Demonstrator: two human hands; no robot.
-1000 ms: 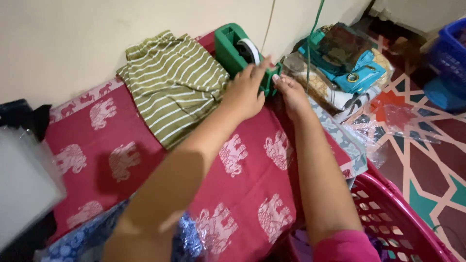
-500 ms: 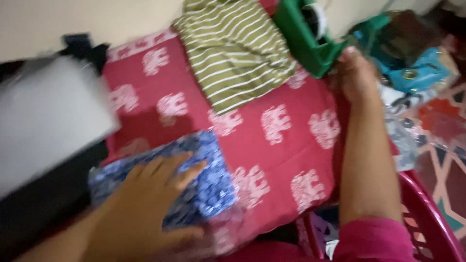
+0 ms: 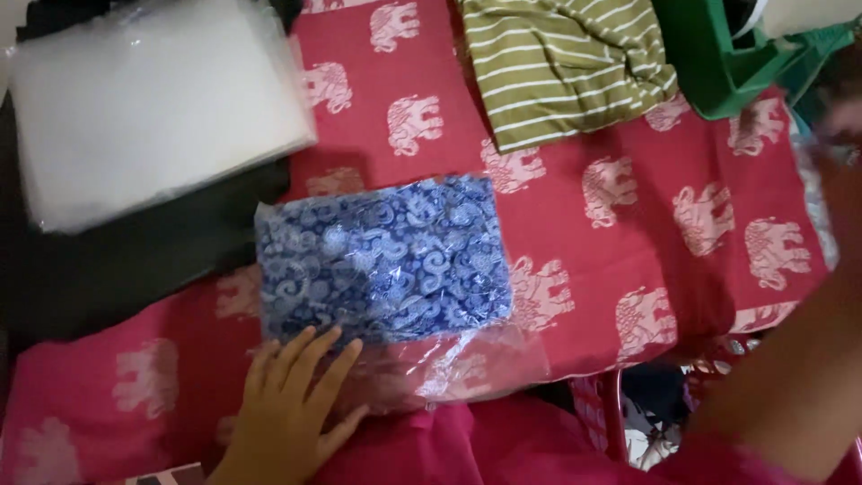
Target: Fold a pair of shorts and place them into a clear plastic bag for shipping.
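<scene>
Blue paisley cloth sits bagged in clear plastic, its open flap unsealed.
Left hand rests flat, unclenched, at six o'clock; right hand's grip out of view.

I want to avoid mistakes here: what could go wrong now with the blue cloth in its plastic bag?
1. Only the left hand rests on the bagged blue cloth, at its near edge; the smooth plastic might slide on the red elephant cloth.
2. The bag's open flap lies loose and creased; it may fold badly.
3. The right hand is blurred at the frame's edge, so it gives no visible support.
</scene>
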